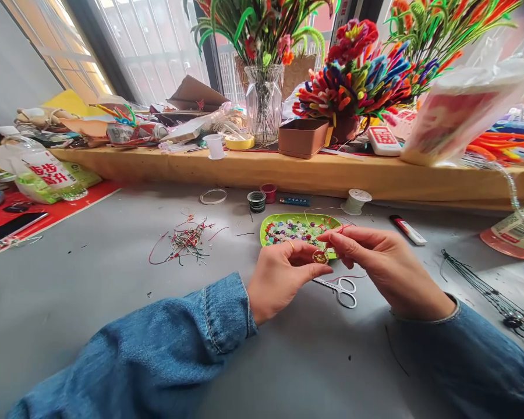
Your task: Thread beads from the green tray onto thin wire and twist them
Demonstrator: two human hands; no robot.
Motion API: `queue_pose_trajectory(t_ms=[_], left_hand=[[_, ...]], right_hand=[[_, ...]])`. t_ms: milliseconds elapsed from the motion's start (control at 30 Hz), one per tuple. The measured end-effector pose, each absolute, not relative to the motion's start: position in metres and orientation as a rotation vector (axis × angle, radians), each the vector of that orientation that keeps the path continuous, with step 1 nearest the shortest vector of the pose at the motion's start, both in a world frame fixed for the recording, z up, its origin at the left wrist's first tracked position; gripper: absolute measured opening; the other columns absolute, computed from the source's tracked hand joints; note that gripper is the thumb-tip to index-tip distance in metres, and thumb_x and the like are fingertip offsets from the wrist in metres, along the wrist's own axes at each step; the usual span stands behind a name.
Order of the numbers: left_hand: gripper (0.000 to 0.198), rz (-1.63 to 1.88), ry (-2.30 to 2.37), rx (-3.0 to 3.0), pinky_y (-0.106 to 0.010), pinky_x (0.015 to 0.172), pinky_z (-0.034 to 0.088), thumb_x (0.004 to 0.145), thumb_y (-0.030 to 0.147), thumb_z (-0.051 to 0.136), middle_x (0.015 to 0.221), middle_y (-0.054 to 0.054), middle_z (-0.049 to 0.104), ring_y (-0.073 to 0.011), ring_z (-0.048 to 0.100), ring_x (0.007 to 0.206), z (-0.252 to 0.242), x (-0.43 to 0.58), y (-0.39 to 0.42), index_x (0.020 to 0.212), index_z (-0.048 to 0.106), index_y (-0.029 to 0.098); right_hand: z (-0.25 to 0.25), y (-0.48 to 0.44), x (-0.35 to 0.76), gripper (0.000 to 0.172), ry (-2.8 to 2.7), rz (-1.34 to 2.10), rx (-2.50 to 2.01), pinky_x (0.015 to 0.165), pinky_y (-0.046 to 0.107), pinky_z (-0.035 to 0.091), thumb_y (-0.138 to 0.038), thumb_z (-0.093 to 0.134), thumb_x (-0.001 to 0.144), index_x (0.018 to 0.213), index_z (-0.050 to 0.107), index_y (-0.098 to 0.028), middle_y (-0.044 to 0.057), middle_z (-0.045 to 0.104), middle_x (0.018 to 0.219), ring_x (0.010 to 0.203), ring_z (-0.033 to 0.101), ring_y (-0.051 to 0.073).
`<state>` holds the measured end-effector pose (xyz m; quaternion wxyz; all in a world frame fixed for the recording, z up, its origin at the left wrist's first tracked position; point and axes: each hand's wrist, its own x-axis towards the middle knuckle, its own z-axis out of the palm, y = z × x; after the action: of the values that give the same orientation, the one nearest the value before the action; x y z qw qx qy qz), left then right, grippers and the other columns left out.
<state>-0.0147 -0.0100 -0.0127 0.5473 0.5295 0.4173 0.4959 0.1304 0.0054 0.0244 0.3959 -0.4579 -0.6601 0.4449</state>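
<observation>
Two hands: left hand point(283, 276), right hand point(384, 262) pinch one gold ring point(319, 256); one scissors point(338, 288) beneath.

- My left hand point(282, 276) sits low and centre, palm turned inward, thumb and forefinger pinched shut in a tight grip at the tips.
- My right hand point(384, 265) comes in from the right, back facing up, fingers stretched leftward, thumb and forefinger pressed together.
- The fingertips of both hands nearly meet.
- Both forearms angle in from the lower corners, sleeved in blue denim to the wrists.
- My left wrist bends slightly; my right stays straighter.
</observation>
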Motion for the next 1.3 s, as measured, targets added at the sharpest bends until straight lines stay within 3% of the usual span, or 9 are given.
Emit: queue_pose_trajectory(t_ms=[100, 233, 333, 467, 733, 933, 1300], left_hand=[[0.029, 1.102, 0.922, 1.277, -0.032, 0.072, 0.047, 0.056, 0.021, 0.068, 0.074, -0.005, 0.065, -0.0169, 0.060, 0.073, -0.012, -0.015, -0.010, 0.083, 0.060, 0.014], [0.041, 1.067, 0.894, 1.349, -0.032, 0.075, 0.046, 0.055, 0.022, 0.069, 0.094, -0.007, 0.062, -0.0187, 0.057, 0.085, -0.008, -0.017, -0.009, 0.094, 0.058, 0.016], [0.036, 1.067, 0.866, 1.330, -0.031, 0.078, 0.044, 0.063, 0.026, 0.064, 0.100, -0.008, 0.060, -0.0196, 0.055, 0.091, -0.005, -0.020, -0.007, 0.096, 0.058, 0.016], [0.029, 1.092, 0.822, 1.242, -0.032, 0.080, 0.041, 0.074, 0.034, 0.050, 0.101, -0.009, 0.061, -0.0211, 0.054, 0.096, -0.003, -0.021, -0.003, 0.094, 0.061, 0.015], [0.031, 1.089, 0.709, 1.189, -0.034, 0.083, 0.039, 0.074, 0.036, 0.050, 0.090, -0.007, 0.065, -0.0203, 0.056, 0.091, -0.004, -0.016, 0.003, 0.092, 0.064, 0.015], [0.023, 1.150, 0.714, 1.307, -0.031, 0.082, 0.040, 0.071, 0.030, 0.056, 0.088, -0.004, 0.066, -0.0184, 0.057, 0.088, -0.001, -0.015, 0.003, 0.086, 0.066, 0.016], [0.023, 1.117, 0.733, 1.212, -0.033, 0.081, 0.043, 0.066, 0.028, 0.061, 0.085, -0.006, 0.067, -0.0191, 0.059, 0.086, -0.007, -0.014, 0.006, 0.084, 0.066, 0.014]], right_hand=[[0.027, 0.005, 0.132, 0.021, -1.696, 1.099, -1.141, 0.051, 0.021, 0.034, -0.036, 0.054, 0.072, 0.077, 0.066, -0.020, 0.001, 0.054, 0.067, 0.058, 0.041, 0.009], [0.028, 0.006, 0.138, 0.017, -1.662, 1.103, -1.104, 0.050, 0.020, 0.034, -0.034, 0.055, 0.072, 0.076, 0.067, -0.022, 0.000, 0.056, 0.069, 0.057, 0.040, 0.008], [0.029, 0.007, 0.140, 0.017, -1.658, 1.114, -1.079, 0.050, 0.021, 0.034, -0.034, 0.055, 0.073, 0.077, 0.067, -0.022, 0.000, 0.055, 0.067, 0.057, 0.040, 0.008], [0.030, 0.007, 0.139, 0.020, -1.684, 1.111, -1.084, 0.050, 0.022, 0.033, -0.036, 0.054, 0.072, 0.077, 0.067, -0.021, 0.000, 0.053, 0.064, 0.057, 0.040, 0.009], [0.031, 0.006, 0.137, 0.022, -1.757, 1.074, -1.128, 0.051, 0.023, 0.033, -0.039, 0.053, 0.072, 0.078, 0.066, -0.022, 0.001, 0.056, 0.069, 0.060, 0.044, 0.011], [0.031, 0.006, 0.135, 0.016, -1.796, 1.005, -1.007, 0.073, 0.026, 0.039, -0.034, 0.054, 0.073, 0.072, 0.065, -0.022, 0.002, 0.056, 0.080, 0.082, 0.049, 0.015], [0.031, 0.005, 0.135, 0.021, -1.750, 1.091, -1.027, 0.057, 0.022, 0.036, -0.033, 0.050, 0.076, 0.075, 0.064, -0.017, 0.001, 0.054, 0.072, 0.065, 0.046, 0.010]])
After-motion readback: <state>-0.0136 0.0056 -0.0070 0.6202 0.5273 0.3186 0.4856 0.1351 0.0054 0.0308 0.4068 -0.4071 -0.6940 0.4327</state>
